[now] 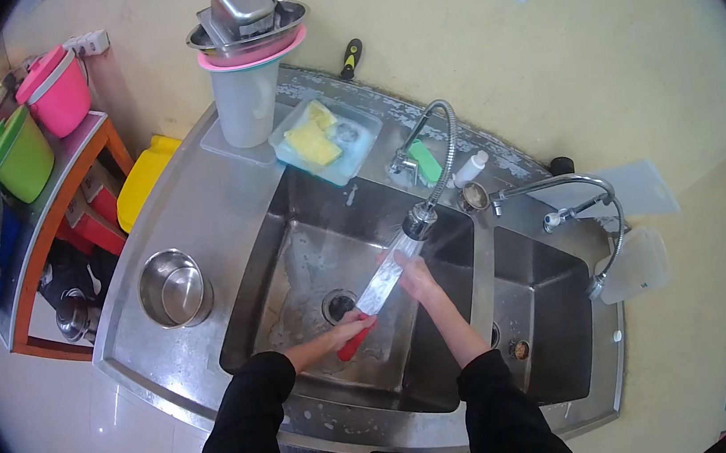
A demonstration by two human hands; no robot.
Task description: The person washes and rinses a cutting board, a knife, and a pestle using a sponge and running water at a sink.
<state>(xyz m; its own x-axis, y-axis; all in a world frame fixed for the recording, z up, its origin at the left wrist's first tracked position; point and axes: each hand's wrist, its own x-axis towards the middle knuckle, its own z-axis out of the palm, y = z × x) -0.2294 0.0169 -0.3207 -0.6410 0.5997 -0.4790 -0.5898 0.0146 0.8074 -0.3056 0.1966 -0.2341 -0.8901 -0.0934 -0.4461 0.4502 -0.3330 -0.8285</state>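
Observation:
My left hand (350,326) is wrapped round the red handle of a broad, pale-bladed knife (379,288) over the large sink basin (292,234). The blade slants up and to the right, under the spray head (419,220) of the faucet. Water seems to run down along it, so its outline is hard to separate from the stream. My right hand (416,278) is closed against the upper part of the blade, its fingers partly hidden. Below the knife lies the drain (338,306).
A steel pot (175,288) stands on the left counter. Behind the basin are a tray (353,142) with yellow sponges (314,141), a green sponge (424,162) and a white bottle (471,168). A smaller basin (541,296) with a second faucet (596,186) lies right. Stacked containers (245,97) stand back left.

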